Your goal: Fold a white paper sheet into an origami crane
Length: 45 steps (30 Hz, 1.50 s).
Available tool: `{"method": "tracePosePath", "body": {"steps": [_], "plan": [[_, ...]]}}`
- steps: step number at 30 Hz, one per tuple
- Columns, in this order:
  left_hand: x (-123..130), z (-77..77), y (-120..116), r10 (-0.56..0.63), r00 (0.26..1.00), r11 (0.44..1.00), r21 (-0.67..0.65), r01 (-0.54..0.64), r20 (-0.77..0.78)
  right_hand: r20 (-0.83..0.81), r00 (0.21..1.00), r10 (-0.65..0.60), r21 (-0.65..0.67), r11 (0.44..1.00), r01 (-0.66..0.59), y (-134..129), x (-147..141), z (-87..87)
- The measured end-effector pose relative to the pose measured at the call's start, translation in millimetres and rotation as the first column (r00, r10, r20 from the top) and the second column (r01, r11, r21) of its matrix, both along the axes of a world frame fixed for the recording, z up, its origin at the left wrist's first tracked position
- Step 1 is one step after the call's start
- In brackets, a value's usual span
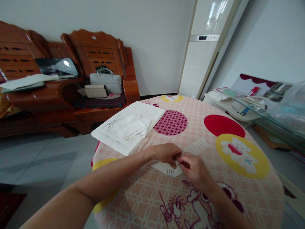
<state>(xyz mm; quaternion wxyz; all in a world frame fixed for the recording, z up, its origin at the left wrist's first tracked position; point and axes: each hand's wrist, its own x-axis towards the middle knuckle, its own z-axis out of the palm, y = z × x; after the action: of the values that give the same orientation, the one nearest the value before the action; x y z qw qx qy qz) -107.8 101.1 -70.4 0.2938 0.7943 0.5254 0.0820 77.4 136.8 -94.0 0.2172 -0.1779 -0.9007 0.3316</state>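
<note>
Near the middle of the round table, my left hand [168,153] and my right hand [195,168] meet with fingertips pinched together. Between and under them is a white printed sheet of paper [168,170], folded to a point at its near left side. My fingers cover its middle, so the fold there is hidden. Past my hands, a pale, lined piece of paper [196,145] lies on the cloth; whether it belongs to the same sheet I cannot tell. To the left, folded papers [134,127] rest on a stack of printed sheets [111,135].
A patterned cloth [143,197] covers the table. Wooden seats [95,47] at the left hold bags [107,83] and a laptop [57,67]. A tall white cabinet unit [200,63] stands behind. At the right, a glass-topped stand [259,119] carries papers and clutter.
</note>
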Motion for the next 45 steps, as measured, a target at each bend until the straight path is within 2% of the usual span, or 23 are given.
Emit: {"method": "tracePosePath", "body": {"steps": [4,9,12,15,19,22,28,33,40,45], "plan": [[-6.1,-10.5,-2.5,0.06,0.996,0.998,-0.009,-0.06,0.072,0.07,0.997,0.022,0.015,1.0,-0.023,1.7,-2.4,-7.6],[-7.9,-23.7,-26.4,0.064,0.985,0.96,0.26,-0.105,0.16,0.148,0.988,0.047,0.097,0.993,-0.062,-0.8,-2.9,-8.7],[-3.1,-27.5,-43.0,0.043,0.984,0.946,0.309,-0.095,0.172,0.191,0.98,0.055,0.166,0.982,-0.088,-1.7,-1.8,-9.4],[1.5,-28.6,-54.9,0.102,0.991,0.925,0.357,-0.128,0.091,0.212,0.973,0.092,0.165,0.978,-0.129,-0.3,2.2,-8.2],[-0.4,-30.3,-64.2,0.128,0.975,0.918,0.351,-0.187,0.182,0.242,0.961,0.131,0.119,0.979,-0.163,0.9,8.9,-2.2],[-3.9,-32.2,-69.8,0.126,0.96,0.914,0.346,-0.21,0.25,0.288,0.948,0.136,0.134,0.974,-0.181,-1.3,10.7,1.9],[0.4,-33.6,-82.5,0.096,0.987,0.903,0.407,-0.139,0.126,0.381,0.919,0.1,0.27,0.939,-0.214,-6.9,8.6,1.7],[6.4,-36.5,-86.6,0.11,0.992,0.881,0.457,-0.126,0.061,0.373,0.92,0.118,0.319,0.915,-0.247,-6.3,8.7,0.2],[9.5,-36.4,-88.0,0.204,0.962,0.879,0.398,-0.262,0.184,0.288,0.947,0.143,0.235,0.948,-0.214,-5.2,10.9,2.6],[13.6,-33.7,-88.8,0.31,0.912,0.871,0.306,-0.386,0.267,0.248,0.964,0.092,0.131,0.983,-0.127,-5.5,9.4,0.1]]}}
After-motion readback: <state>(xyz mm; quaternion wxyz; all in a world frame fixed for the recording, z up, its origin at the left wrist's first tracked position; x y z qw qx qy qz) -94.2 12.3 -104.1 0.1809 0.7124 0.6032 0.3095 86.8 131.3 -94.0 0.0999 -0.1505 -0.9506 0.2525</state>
